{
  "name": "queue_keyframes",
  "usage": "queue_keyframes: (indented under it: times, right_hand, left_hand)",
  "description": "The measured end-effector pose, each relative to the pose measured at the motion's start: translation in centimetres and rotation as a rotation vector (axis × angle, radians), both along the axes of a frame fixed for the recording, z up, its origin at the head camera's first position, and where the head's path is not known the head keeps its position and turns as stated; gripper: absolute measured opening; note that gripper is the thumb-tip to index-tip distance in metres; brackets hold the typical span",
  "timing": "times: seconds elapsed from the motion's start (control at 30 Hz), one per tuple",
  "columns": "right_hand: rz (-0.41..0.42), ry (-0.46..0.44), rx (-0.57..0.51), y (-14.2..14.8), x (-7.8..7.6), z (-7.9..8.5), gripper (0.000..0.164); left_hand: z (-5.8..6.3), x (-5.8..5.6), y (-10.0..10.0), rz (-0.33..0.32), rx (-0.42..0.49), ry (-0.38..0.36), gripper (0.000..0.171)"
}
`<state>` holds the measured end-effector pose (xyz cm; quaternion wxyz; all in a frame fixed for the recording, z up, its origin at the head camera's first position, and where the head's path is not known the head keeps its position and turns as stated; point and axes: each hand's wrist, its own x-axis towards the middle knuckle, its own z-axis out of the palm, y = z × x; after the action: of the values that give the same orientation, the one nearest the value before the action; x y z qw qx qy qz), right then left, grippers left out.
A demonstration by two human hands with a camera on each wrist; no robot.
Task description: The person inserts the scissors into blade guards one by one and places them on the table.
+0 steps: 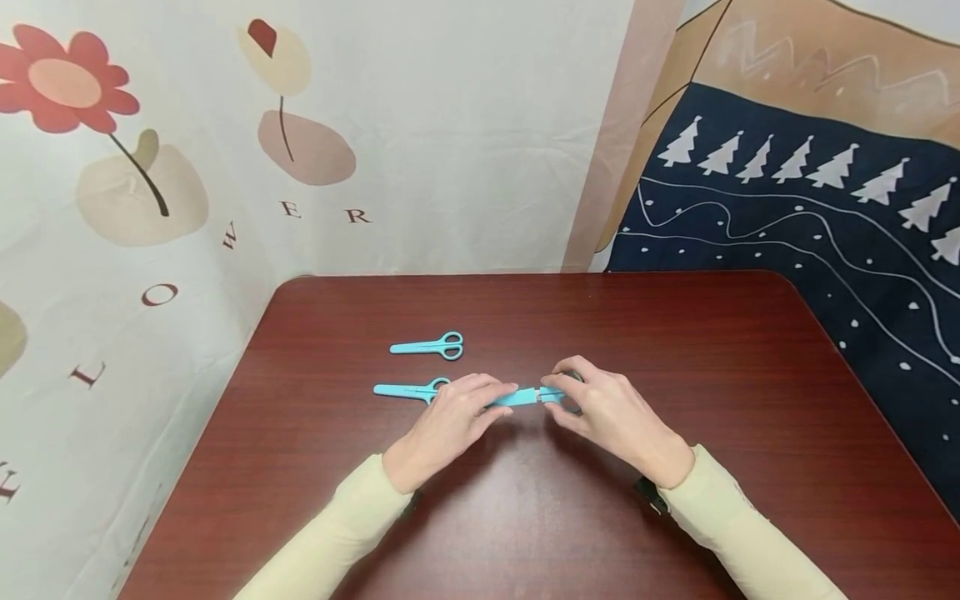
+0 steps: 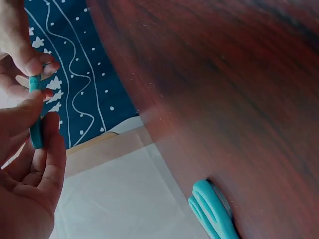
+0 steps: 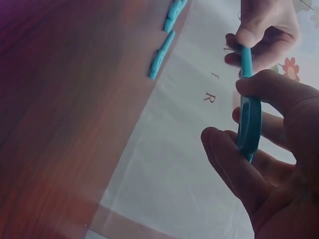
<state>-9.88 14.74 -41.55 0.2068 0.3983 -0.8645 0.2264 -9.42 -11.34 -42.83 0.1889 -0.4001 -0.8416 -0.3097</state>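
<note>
Between both hands, held above the table, is a pair of light-blue scissors with its blade cover. My left hand (image 1: 453, 414) pinches the blue blade cover (image 1: 516, 397) between thumb and fingers. On the other side, my right hand (image 1: 615, 417) grips the scissors (image 3: 250, 124) by the blue handle loops. A narrow pale gap shows between cover and handles in the head view. Just beyond the left hand lies a second pair of scissors (image 1: 401, 390), its handles partly hidden by that hand. A third pair of scissors (image 1: 420, 347) lies farther back, also with covered blades.
A dark red-brown wooden table (image 1: 675, 333) with rounded far corners carries everything. Behind it hangs a pale cloth (image 1: 450, 108) printed with flowers and letters. To the right is a dark blue cloth (image 1: 750, 208) with white trees.
</note>
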Motion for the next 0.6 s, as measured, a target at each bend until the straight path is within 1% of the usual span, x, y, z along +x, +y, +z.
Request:
queue_keyframes:
  times: [0.07, 0.17, 0.4, 0.6]
  right_hand:
    - [0.018, 0.002, 0.004, -0.09, 0.05, -0.08, 0.028]
    - [0.028, 0.003, 0.014, -0.25, 0.14, -0.11, 0.025]
    - [0.042, -0.008, 0.001, -0.46, 0.11, -0.13, 0.022]
    - [0.067, 0.049, -0.011, -0.67, -0.3, -0.32, 0.022]
  left_hand:
    - [-0.15, -0.04, 0.07, 0.011, -0.017, 0.036, 0.033]
    - [-0.33, -0.1, 0.16, 0.02, -0.02, 0.079, 0.031]
    - [-0.34, -0.12, 0.33, 0.033, 0.004, 0.104, 0.029]
    - [-0.52, -0.35, 0.44, 0.033, 0.014, 0.121, 0.028]
